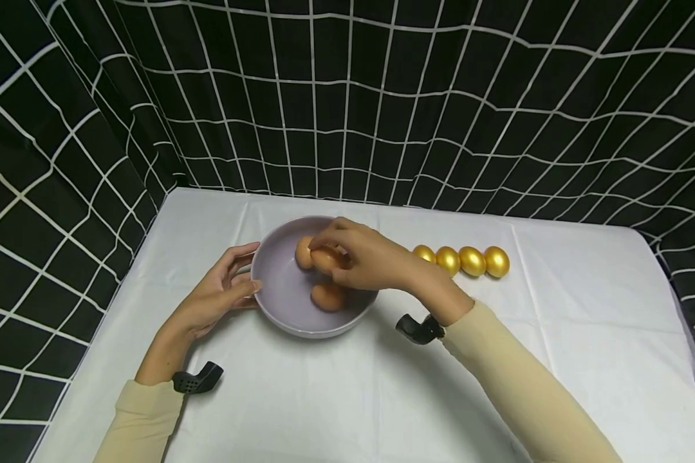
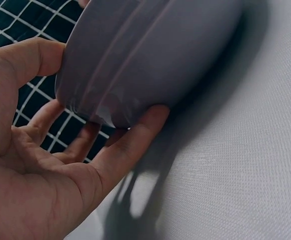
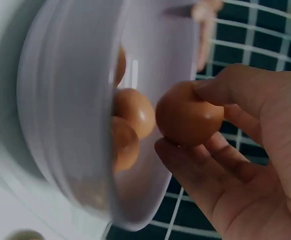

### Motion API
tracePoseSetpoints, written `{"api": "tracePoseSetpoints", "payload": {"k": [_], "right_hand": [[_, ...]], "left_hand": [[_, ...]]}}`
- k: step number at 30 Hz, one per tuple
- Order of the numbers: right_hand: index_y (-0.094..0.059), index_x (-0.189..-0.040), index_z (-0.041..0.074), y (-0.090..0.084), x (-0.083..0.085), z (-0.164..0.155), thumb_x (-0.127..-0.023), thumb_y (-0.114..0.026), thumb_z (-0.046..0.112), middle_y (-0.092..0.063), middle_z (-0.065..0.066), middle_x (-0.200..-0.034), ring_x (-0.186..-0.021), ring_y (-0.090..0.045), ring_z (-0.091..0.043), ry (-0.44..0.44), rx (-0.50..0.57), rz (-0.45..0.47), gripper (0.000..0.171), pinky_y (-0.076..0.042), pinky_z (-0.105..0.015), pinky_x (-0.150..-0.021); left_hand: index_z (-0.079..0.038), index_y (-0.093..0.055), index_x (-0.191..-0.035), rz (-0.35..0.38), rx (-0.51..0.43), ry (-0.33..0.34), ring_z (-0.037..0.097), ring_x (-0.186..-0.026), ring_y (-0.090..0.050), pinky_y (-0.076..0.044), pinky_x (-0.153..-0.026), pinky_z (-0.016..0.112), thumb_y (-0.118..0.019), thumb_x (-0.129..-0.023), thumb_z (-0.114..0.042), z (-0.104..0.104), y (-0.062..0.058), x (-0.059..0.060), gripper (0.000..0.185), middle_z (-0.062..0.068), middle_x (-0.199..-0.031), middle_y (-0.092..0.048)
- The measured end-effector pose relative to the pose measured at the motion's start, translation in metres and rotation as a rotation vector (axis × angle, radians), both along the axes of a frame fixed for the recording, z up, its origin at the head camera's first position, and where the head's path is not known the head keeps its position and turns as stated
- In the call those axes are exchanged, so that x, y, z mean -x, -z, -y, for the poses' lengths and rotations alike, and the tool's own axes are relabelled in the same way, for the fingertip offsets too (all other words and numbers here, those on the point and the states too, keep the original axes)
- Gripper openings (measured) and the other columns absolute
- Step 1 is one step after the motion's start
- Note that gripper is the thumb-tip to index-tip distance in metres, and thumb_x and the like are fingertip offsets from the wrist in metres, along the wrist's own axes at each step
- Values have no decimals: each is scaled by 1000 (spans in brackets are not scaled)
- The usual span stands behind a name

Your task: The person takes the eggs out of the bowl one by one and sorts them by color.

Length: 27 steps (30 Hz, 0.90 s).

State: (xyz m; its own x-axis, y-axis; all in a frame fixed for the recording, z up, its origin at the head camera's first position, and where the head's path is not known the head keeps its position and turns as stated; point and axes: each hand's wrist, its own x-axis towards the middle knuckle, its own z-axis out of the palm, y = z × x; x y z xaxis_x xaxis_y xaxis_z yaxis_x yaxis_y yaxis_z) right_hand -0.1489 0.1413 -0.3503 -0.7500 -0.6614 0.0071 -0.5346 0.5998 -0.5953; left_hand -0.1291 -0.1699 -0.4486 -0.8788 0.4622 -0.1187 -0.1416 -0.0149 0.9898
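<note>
Brown egg (image 1: 326, 258) pinched in the right hand (image 1: 366, 256) over the bowl (image 1: 278, 289) at frame centre; left hand (image 1: 217, 297), fingers spread, touches its rim.

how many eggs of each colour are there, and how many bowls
brown eggs: 4, one held by the right hand, 3 lying in the bowl
gold eggs: 4
bowl: 1, left hand touching it
total: 9

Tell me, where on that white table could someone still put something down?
The white table is bare right of the gold eggs, and along the near edge between the two sleeves. It is crowded around the bowl: the left hand rests against its rim, and the right hand holds a brown egg over it.
</note>
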Motion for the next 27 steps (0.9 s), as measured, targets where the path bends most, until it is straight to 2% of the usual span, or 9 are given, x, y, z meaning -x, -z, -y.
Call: {"api": "tracePoseSetpoints", "payload": {"k": [5, 11, 16, 20, 23, 27], "right_hand": [[-68, -137, 16, 8, -16, -21, -89, -75, 7, -63, -6, -133, -115, -61, -21, 150, 184, 28, 49, -57, -42, -97], [-67, -136, 14, 20, -35, -41, -94, -76, 8, -63, -5, -136, -122, -62, -21, 302, 400, 49, 44, -63, -43, -98], [-64, -138, 11, 31, -46, -56, -94, -77, 8, -63, -6, -137, -124, -63, -15, 401, 524, 107, 46, -61, -34, -101], [-60, -138, 4, 40, -56, -67, -93, -75, -1, -63, -9, -138, -126, -63, -10, 429, 643, 163, 48, -60, -23, -97], [-60, -137, 2, 45, -65, -75, -93, -75, -1, -64, -7, -136, -125, -63, -8, 463, 669, 158, 46, -60, -20, -94], [-60, -136, 1, 55, -74, -84, -94, -75, -1, -60, -6, -136, -120, -63, -8, 508, 652, 148, 45, -61, -19, -90]], "left_hand": [[-9, -24, -164, -2, 2, -1, 10, -131, -61, -64, -91, 34, -61, -101, -1, 2, 0, -1, 74, 22, -166, -30], [-9, -24, -165, 4, 4, 0, 12, -132, -60, -64, -92, 35, -61, -101, -1, 1, 0, -1, 74, 22, -167, -30], [-10, -25, -164, 5, 12, -9, 14, -134, -60, -64, -91, 34, -62, -100, -1, 1, 0, -1, 74, 21, -167, -30], [-10, -25, -165, 10, 10, -7, 14, -133, -61, -64, -92, 34, -61, -100, -1, 0, 0, -1, 75, 22, -166, -30], [-10, -25, -165, 12, 7, -7, 13, -131, -61, -64, -91, 34, -61, -101, 0, 0, 1, -1, 74, 22, -166, -30], [-11, -25, -164, 8, 6, -6, 13, -132, -61, -64, -91, 34, -61, -101, 0, 0, 1, -1, 74, 21, -166, -30]]}}
